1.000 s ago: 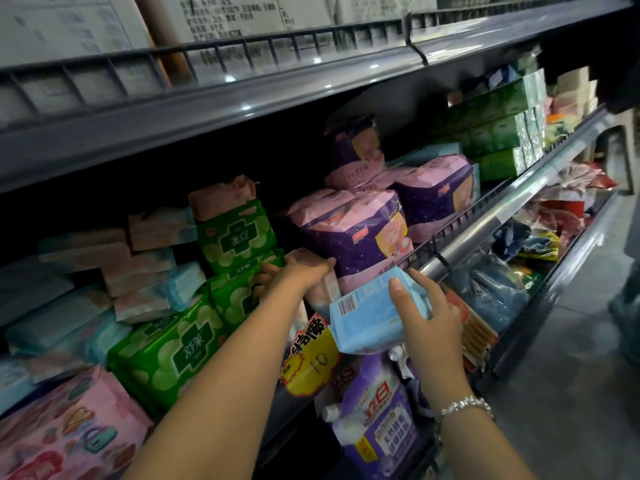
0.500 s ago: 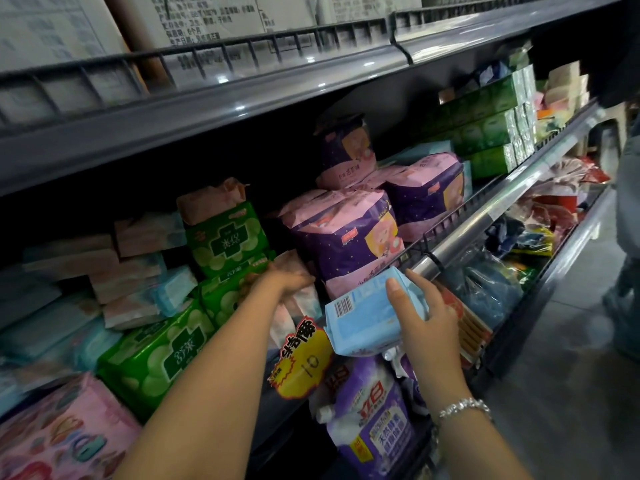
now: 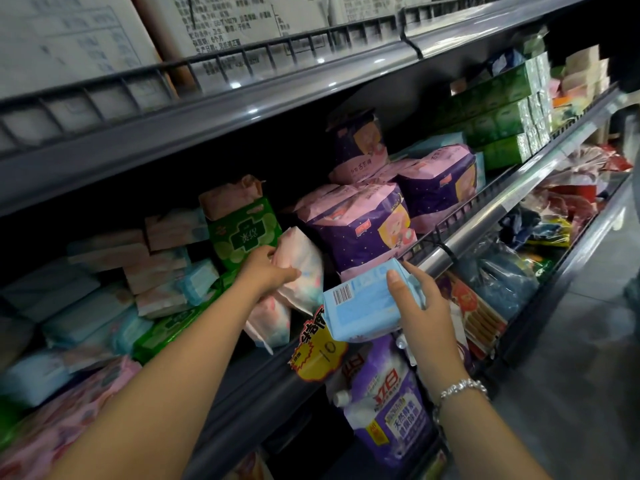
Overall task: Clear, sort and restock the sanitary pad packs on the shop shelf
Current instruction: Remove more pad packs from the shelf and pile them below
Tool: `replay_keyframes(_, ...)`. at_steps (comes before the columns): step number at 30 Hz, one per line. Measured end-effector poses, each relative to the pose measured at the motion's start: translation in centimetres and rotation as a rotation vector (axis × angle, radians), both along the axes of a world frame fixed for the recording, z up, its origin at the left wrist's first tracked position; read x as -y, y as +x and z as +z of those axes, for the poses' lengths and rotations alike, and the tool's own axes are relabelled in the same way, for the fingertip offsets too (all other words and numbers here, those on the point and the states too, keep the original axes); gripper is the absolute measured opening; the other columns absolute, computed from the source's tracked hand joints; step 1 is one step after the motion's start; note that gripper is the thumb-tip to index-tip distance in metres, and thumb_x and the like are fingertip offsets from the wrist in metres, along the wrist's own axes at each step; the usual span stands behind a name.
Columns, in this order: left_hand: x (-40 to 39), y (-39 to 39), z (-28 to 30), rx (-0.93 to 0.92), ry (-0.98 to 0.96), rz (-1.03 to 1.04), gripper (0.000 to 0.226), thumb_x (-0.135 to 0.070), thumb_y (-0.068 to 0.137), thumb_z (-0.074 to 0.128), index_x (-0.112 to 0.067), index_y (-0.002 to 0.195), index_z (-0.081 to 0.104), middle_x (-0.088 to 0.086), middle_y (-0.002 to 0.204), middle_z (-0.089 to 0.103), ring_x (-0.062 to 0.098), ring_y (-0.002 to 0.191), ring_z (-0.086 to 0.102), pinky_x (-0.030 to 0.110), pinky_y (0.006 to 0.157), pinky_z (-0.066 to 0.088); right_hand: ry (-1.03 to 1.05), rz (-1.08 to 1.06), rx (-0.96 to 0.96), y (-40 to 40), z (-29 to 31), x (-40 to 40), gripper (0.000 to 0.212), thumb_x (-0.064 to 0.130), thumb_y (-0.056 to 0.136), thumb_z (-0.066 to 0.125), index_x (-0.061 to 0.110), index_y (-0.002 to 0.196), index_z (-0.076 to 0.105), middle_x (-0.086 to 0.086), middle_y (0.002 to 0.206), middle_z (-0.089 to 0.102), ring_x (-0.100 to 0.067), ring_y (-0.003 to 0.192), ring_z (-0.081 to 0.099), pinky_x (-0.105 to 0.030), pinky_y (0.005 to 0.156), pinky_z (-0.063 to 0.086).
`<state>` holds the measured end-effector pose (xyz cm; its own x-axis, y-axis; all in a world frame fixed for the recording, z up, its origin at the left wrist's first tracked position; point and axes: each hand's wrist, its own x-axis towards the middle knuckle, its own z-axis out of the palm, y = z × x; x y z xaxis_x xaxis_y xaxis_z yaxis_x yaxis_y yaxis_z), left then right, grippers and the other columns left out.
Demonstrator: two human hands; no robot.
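Our left hand point(image 3: 268, 271) grips a pink pack point(image 3: 301, 268); our right hand point(image 3: 420, 301) clasps a blue pack point(image 3: 360, 308). We should lift the pink one clear without toppling its neighbours.

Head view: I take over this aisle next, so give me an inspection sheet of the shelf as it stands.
Surface: middle shelf, wire front rail, crowded.
Job's things: pink-and-white pack gripped by left hand; light blue pack held by right hand; green packs; purple-and-pink packs.
Clutter: yellow price tag; purple spouted pouch below.
Hands: both holding.
Cables: nothing seen.
Surroundings: green boxes; printed cartons above.
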<state>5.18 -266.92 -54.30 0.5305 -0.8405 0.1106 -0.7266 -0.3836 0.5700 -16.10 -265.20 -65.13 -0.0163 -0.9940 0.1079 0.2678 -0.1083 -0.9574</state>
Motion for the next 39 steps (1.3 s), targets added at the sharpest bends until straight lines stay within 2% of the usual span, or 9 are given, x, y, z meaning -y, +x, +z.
replay_keyframes(4, -3.4, 0.6, 2.3, 0.130, -0.076, -0.024, 0.076, -0.025, 0.076, 0.079, -0.012, 0.141, 0.043, 0.009, 0.138, 0.052, 0.027, 0.116, 0.055, 0.026, 0.082, 0.040, 0.016, 0.056, 0.077, 0.4, 0.7, -0.8, 0.078, 0.077, 0.061, 0.057, 0.035, 0.127, 0.056, -0.007, 0.127, 0.053, -0.018, 0.109, 0.058, -0.035, 0.087, 0.053)
replay_keyframes(9, -9.1, 0.9, 4.8, 0.151, -0.167, -0.035, 0.073, -0.026, 0.076, 0.080, -0.014, 0.140, 0.046, 0.006, 0.136, 0.054, 0.025, 0.115, 0.055, 0.028, 0.087, 0.041, 0.070, 0.171, 0.166, 1.3, 1.1, -2.7, 0.048, 0.054, 0.088, 0.059, 0.026, 0.127, 0.055, -0.003, 0.113, 0.061, -0.010, 0.084, 0.057, -0.018, 0.056, 0.042)
replay_keyframes(15, -18.5, 0.1, 5.3, 0.086, -0.218, -0.022, 0.068, -0.027, 0.074, 0.082, -0.019, 0.134, 0.052, -0.002, 0.127, 0.056, 0.012, 0.104, 0.050, 0.025, 0.085, 0.037, 0.139, 0.308, 0.174, 1.6, 1.1, -6.9, 0.025, 0.051, 0.091, 0.055, 0.032, 0.106, 0.062, 0.002, 0.103, 0.065, -0.014, 0.089, 0.061, -0.032, 0.074, 0.048)
replay_keyframes(20, -25.5, -1.1, 4.0, 0.055, -0.212, -0.032, 0.066, -0.029, 0.074, 0.082, -0.023, 0.133, 0.053, -0.011, 0.120, 0.052, 0.006, 0.105, 0.047, 0.022, 0.082, 0.034, 0.207, 0.375, 0.098, -0.1, 1.8, -11.0, 0.019, 0.044, 0.092, 0.058, 0.025, 0.094, 0.058, 0.001, 0.092, 0.064, -0.012, 0.077, 0.058, -0.027, 0.064, 0.043)
replay_keyframes(24, -29.5, -2.0, 0.7, 0.059, -0.142, -0.053, 0.071, -0.033, 0.075, 0.081, -0.025, 0.137, 0.049, -0.010, 0.132, 0.050, 0.008, 0.116, 0.046, 0.019, 0.084, 0.030, 0.204, 0.364, 0.028, -2.3, 2.5, -14.8, 0.023, 0.029, 0.097, 0.054, 0.025, 0.079, 0.040, 0.004, 0.079, 0.052, -0.012, 0.072, 0.050, -0.034, 0.080, 0.037)
replay_keyframes(28, -31.5, -2.7, -4.2, 0.002, -0.067, -0.065, 0.069, -0.028, 0.075, 0.081, -0.023, 0.136, 0.050, -0.006, 0.135, 0.052, 0.010, 0.118, 0.048, 0.018, 0.083, 0.031, 0.316, 0.483, -0.020, -3.7, -1.0, -15.3, 0.012, 0.040, 0.095, 0.053, 0.030, 0.089, 0.051, 0.004, 0.092, 0.060, -0.019, 0.098, 0.054, -0.038, 0.093, 0.038)
replay_keyframes(31, -32.2, -3.5, -8.3, -0.059, -0.005, -0.068, 0.064, -0.027, 0.074, 0.080, -0.025, 0.132, 0.054, -0.010, 0.124, 0.055, 0.007, 0.108, 0.050, 0.020, 0.082, 0.032, 0.412, 0.556, -0.083, -4.5, -4.2, -15.1, 0.024, 0.048, 0.089, 0.058, 0.027, 0.099, 0.060, 0.000, 0.105, 0.066, -0.017, 0.095, 0.059, -0.029, 0.075, 0.043)
replay_keyframes(33, -32.4, -4.0, -11.3, -0.095, 0.050, -0.067, 0.063, -0.028, 0.075, 0.078, -0.026, 0.133, 0.053, -0.009, 0.125, 0.055, 0.007, 0.104, 0.048, 0.022, 0.083, 0.033, 0.457, 0.560, -0.137, -4.9, -6.6, -15.0, 0.033, 0.051, 0.084, 0.063, 0.024, 0.104, 0.063, -0.002, 0.111, 0.068, -0.020, 0.102, 0.061, -0.034, 0.083, 0.045)
replay_keyframes(39, -32.2, -5.6, -21.1, -0.240, 0.192, -0.033, 0.066, -0.028, 0.077, 0.078, -0.022, 0.136, 0.050, -0.003, 0.134, 0.054, 0.015, 0.116, 0.052, 0.022, 0.083, 0.035, 0.604, 0.560, -0.332, -6.1, -12.8, -15.5, 0.045, 0.057, 0.083, 0.062, 0.023, 0.113, 0.062, -0.001, 0.096, 0.068, -0.016, 0.084, 0.060, -0.027, 0.066, 0.041)
